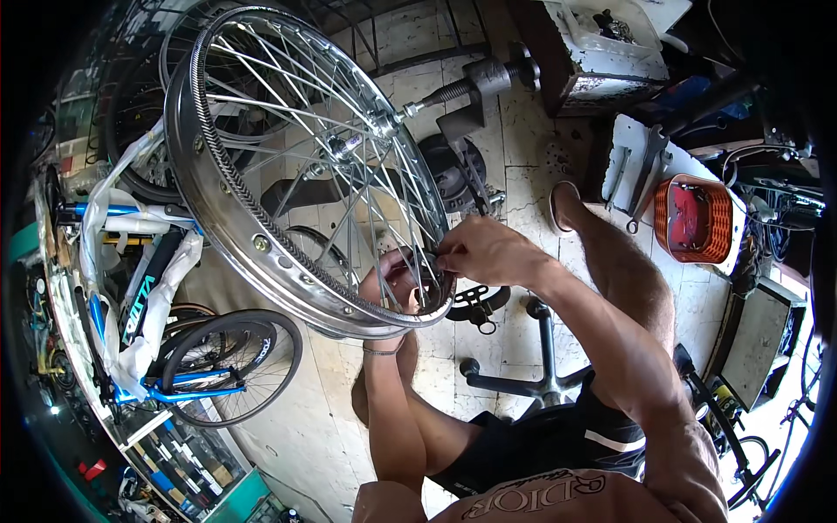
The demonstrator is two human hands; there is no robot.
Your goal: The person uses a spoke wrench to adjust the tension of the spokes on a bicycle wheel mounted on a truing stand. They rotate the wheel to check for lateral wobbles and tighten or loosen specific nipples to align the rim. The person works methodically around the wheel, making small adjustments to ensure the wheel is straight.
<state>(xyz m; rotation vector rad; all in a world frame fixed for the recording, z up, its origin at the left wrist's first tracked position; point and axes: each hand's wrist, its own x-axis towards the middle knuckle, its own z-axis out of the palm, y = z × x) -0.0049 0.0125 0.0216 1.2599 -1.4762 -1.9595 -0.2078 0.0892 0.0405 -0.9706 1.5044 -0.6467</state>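
A spoked metal wheel [228, 209] with a shiny rim stands tilted in front of me, its hub [346, 148] on a threaded axle holder [445, 94]. My left hand [390, 281] reaches in among the spokes at the rim's near lower part. Its fingers are curled and partly hidden by spokes; what they grip cannot be made out. From the right, my right hand [490, 253] meets the same stretch of rim, thumb and fingers pinched at its edge. Whatever small thing sits in that pinch is hidden.
Blue bicycle frames with partial wrapping [144, 288] and a black-tyred wheel [292, 366] lie to the left. On the right, a white bench holds wrenches [649, 170] and an orange basket [700, 218]. A chair base [545, 375] stands on the tiled floor below my hands.
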